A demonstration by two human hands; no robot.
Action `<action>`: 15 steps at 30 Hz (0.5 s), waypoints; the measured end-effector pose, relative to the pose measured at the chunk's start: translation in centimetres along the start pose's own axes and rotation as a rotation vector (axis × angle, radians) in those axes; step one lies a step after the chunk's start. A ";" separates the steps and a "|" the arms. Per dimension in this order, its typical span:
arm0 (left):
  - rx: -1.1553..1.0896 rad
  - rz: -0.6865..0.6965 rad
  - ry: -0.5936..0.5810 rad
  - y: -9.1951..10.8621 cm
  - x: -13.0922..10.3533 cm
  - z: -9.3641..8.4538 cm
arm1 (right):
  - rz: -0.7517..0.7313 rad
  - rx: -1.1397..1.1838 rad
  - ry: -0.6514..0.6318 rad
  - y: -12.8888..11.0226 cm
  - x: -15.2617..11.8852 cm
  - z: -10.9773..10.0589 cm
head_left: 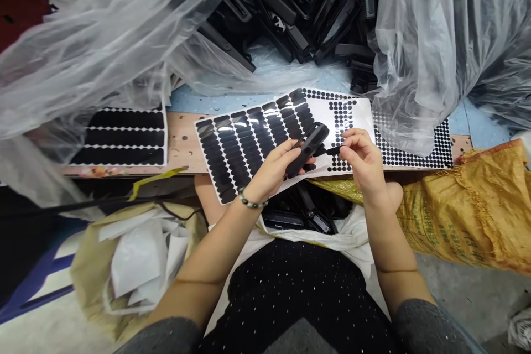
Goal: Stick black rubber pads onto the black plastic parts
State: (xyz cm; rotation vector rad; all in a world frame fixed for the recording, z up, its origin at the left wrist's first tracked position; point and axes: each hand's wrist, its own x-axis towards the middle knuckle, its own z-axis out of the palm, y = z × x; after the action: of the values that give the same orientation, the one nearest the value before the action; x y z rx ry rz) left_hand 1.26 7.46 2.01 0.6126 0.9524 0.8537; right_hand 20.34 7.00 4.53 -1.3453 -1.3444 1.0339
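My left hand (276, 168) grips a long black plastic part (309, 147) and holds it tilted over a white sheet (253, 144) of black oval adhesive pads. My right hand (360, 157) pinches a small black pad (333, 150) between thumb and fingers, just right of the part's lower end. A bead bracelet circles my left wrist. Round black dots fill the right portion of the same sheet, under my right hand.
More pad sheets lie on the wooden bench at left (124, 135) and right (418, 146). A heap of black plastic parts (307, 5) sits in clear plastic bags behind. A yellow woven sack (464, 215) is at right, and a bag of white backing scraps (136, 260) at lower left.
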 end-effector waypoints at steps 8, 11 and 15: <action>0.095 0.012 -0.119 1.1 -2.0 -0.1 | -0.022 -0.093 -0.127 -1.5 0.6 0.3; 0.124 0.038 -0.108 1.1 -2.1 -0.2 | -0.016 -0.112 -0.144 -1.8 0.4 0.3; 0.139 0.073 -0.120 1.3 -2.4 0.0 | -0.015 -0.114 -0.127 -2.0 0.1 0.5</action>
State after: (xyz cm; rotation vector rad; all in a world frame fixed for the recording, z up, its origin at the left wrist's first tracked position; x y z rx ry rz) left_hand 0.09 6.15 4.03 0.8133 0.8896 0.8106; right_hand 19.41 7.04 6.35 -1.3695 -1.5254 1.0611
